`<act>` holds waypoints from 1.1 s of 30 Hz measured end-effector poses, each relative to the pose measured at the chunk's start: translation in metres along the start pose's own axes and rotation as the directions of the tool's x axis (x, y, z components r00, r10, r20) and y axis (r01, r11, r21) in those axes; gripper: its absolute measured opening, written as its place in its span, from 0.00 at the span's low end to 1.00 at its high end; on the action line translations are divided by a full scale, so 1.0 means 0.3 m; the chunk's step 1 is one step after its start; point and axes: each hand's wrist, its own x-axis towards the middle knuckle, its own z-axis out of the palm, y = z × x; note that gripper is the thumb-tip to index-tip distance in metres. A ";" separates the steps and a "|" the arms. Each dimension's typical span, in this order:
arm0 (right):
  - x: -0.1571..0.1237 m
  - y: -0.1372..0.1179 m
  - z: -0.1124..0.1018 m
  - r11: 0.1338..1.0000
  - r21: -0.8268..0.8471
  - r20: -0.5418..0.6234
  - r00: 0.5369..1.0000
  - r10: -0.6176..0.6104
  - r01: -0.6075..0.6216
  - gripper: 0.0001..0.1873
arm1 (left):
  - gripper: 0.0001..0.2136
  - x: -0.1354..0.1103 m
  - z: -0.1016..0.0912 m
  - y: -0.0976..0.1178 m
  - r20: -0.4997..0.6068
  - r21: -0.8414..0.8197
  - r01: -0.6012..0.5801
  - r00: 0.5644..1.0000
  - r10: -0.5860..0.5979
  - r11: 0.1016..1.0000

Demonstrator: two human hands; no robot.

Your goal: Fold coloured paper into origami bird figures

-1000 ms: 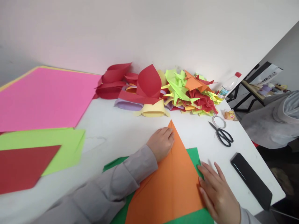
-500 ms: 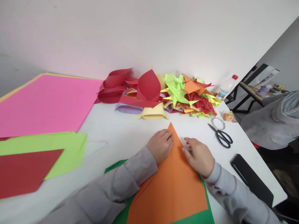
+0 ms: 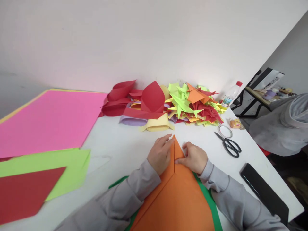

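We see bright, even light, soft shadows, slight blur at the lower left corner and wide-angle tilt.

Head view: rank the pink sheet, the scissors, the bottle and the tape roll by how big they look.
1. pink sheet
2. scissors and bottle: about alike; the bottle is farther off, so unranked
3. tape roll
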 end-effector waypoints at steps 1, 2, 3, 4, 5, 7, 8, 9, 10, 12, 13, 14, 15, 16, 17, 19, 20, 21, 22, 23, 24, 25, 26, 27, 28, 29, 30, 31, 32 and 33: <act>-0.001 -0.004 0.002 1.000 -0.026 -0.001 1.000 -0.005 0.005 0.26 | 0.18 0.000 -0.001 -0.001 0.002 -0.012 0.007 1.000 -0.007 1.000; -0.002 -0.006 0.004 0.999 -0.037 0.000 1.000 -0.010 0.010 0.24 | 0.18 0.001 -0.002 0.000 0.001 -0.022 0.012 1.000 -0.012 1.000; -0.003 -0.008 0.005 0.999 -0.039 0.003 1.000 -0.009 0.009 0.23 | 0.17 0.003 -0.004 0.000 -0.003 -0.030 0.018 1.000 -0.018 0.999; -0.005 -0.010 0.005 0.999 -0.036 0.010 1.000 -0.006 0.007 0.21 | 0.17 0.006 -0.006 0.000 -0.007 -0.037 0.029 1.000 -0.029 0.999; -0.007 -0.012 0.005 0.999 -0.036 0.016 1.000 -0.004 0.004 0.21 | 0.16 0.009 -0.007 0.000 -0.011 -0.044 0.046 0.999 -0.046 0.998; -0.016 -0.016 0.004 0.997 -0.070 0.004 1.000 -0.013 0.013 0.21 | 0.16 0.015 -0.008 0.000 0.003 -0.071 0.115 0.993 -0.115 0.991; -0.021 -0.019 0.003 0.994 -0.108 -0.017 1.000 -0.024 0.022 0.22 | 0.16 0.018 -0.009 0.001 0.028 -0.093 0.175 0.985 -0.173 0.980; -0.027 -0.022 0.002 0.988 -0.154 -0.037 0.999 -0.039 0.033 0.23 | 0.16 0.021 -0.009 0.004 0.070 -0.116 0.250 0.968 -0.243 0.961; -0.032 -0.025 0.002 0.979 -0.197 -0.051 0.997 -0.054 0.043 0.24 | 0.16 0.024 -0.010 0.009 0.127 -0.140 0.339 0.938 -0.323 0.930; -0.040 -0.028 0.003 0.966 -0.252 -0.055 0.995 -0.079 0.063 0.24 | 0.17 0.030 -0.016 0.027 0.245 -0.166 0.505 0.853 -0.460 0.847; -0.041 -0.029 0.003 0.963 -0.260 -0.049 0.995 -0.087 0.071 0.23 | 0.19 0.034 -0.022 0.038 0.291 -0.173 0.567 0.811 -0.508 0.805; -0.041 -0.029 0.004 0.964 -0.256 -0.043 0.995 -0.090 0.076 0.22 | 0.20 0.039 -0.030 0.050 0.324 -0.182 0.614 0.775 -0.543 0.768; -0.039 -0.028 0.004 0.967 -0.243 -0.039 0.995 -0.089 0.077 0.22 | 0.20 0.046 -0.040 0.061 0.344 -0.192 0.643 0.752 -0.563 0.742; -0.036 -0.028 0.003 0.972 -0.223 -0.037 0.996 -0.084 0.073 0.22 | 0.21 0.055 -0.053 0.071 0.357 -0.209 0.670 0.730 -0.583 0.712; -0.033 -0.027 0.002 0.978 -0.197 -0.034 0.997 -0.074 0.066 0.22 | 0.21 0.065 -0.066 0.079 0.366 -0.224 0.696 0.709 -0.603 0.682; -0.026 -0.025 -0.001 0.991 -0.127 -0.028 0.999 -0.044 0.040 0.22 | 0.23 0.091 -0.095 0.090 0.380 -0.257 0.766 0.640 -0.667 0.589; -0.022 -0.023 -0.001 0.996 -0.083 -0.025 0.999 -0.024 0.022 0.22 | 0.24 0.105 -0.108 0.093 0.390 -0.275 0.811 0.585 -0.711 0.516; -0.016 -0.019 -0.001 1.000 -0.026 -0.020 1.000 -0.007 0.007 0.22 | 0.26 0.118 -0.119 0.094 0.404 -0.304 0.849 0.526 -0.748 0.432; -0.010 -0.014 0.000 0.999 0.048 -0.011 1.000 0.000 0.000 0.24 | 0.27 0.130 -0.128 0.094 0.427 -0.334 0.877 0.467 -0.774 0.345; -0.002 -0.007 0.001 0.991 0.137 -0.003 1.000 0.000 0.001 0.25 | 0.29 0.138 -0.134 0.093 0.458 -0.363 0.893 0.419 -0.784 0.265; 0.007 0.002 0.003 0.972 0.237 0.003 1.000 -0.010 0.010 0.27 | 0.29 0.144 -0.139 0.092 0.494 -0.388 0.899 0.390 -0.777 0.205; 0.016 0.011 0.005 0.942 0.335 0.007 0.999 -0.032 0.027 0.28 | 0.30 0.148 -0.142 0.089 0.527 -0.403 0.899 0.382 -0.759 0.173; 0.024 0.019 0.005 0.905 0.423 0.005 0.999 -0.053 0.046 0.26 | 0.30 0.149 -0.145 0.087 0.543 -0.410 0.895 0.394 -0.741 0.175; 0.031 0.026 0.003 0.867 0.495 -0.003 0.998 -0.069 0.062 0.22 | 0.31 0.150 -0.148 0.083 0.536 -0.410 0.888 0.421 -0.732 0.210; 0.035 0.031 -0.002 0.829 0.555 -0.019 0.997 -0.078 0.076 0.17 | 0.31 0.150 -0.152 0.080 0.506 -0.401 0.876 0.455 -0.733 0.268; 0.036 0.032 -0.010 0.789 0.607 -0.040 0.995 -0.087 0.094 0.13 | 0.32 0.152 -0.158 0.077 0.465 -0.391 0.859 0.495 -0.734 0.332; 0.033 0.030 -0.021 0.747 0.654 -0.068 0.993 -0.098 0.119 0.10 | 0.32 0.156 -0.166 0.074 0.439 -0.393 0.835 0.538 -0.720 0.384; 0.025 0.025 -0.035 0.703 0.695 -0.109 0.989 -0.104 0.151 0.08 | 0.30 0.162 -0.177 0.073 0.452 -0.418 0.809 0.580 -0.678 0.413; 0.013 0.017 -0.051 0.657 0.728 -0.160 0.980 -0.114 0.196 0.08 | 0.28 0.169 -0.190 0.075 0.504 -0.459 0.788 0.612 -0.610 0.411; -0.003 0.007 -0.068 0.620 0.743 -0.227 0.966 -0.122 0.252 0.08 | 0.25 0.178 -0.207 0.079 0.588 -0.516 0.769 0.639 -0.496 0.378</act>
